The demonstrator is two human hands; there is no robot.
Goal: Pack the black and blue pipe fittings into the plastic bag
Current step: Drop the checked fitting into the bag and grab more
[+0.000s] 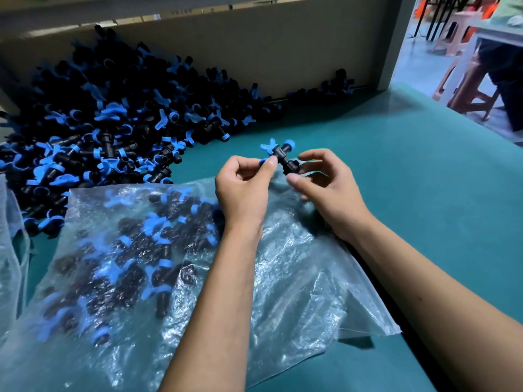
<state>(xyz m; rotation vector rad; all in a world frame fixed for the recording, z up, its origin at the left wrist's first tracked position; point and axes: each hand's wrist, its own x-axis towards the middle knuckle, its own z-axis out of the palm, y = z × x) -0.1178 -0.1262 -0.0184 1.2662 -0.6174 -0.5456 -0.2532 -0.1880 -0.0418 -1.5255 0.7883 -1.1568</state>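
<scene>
Both hands hold one black tee fitting with blue winged collars (281,154) above the far edge of the bag. My left hand (245,185) pinches its left blue end between thumb and fingers. My right hand (325,182) pinches its lower black end. A clear plastic bag (297,278) lies flat on the green table below my forearms, with several black and blue fittings (135,250) inside its left half. A large heap of loose black and blue fittings (107,123) is piled at the back left against the wall.
A beige board wall (254,52) borders the back of the green table (410,193). A few stray fittings (336,83) lie along the wall's foot. More plastic film (11,250) lies at the left edge. Stools and a person's legs stand beyond the table at the far right.
</scene>
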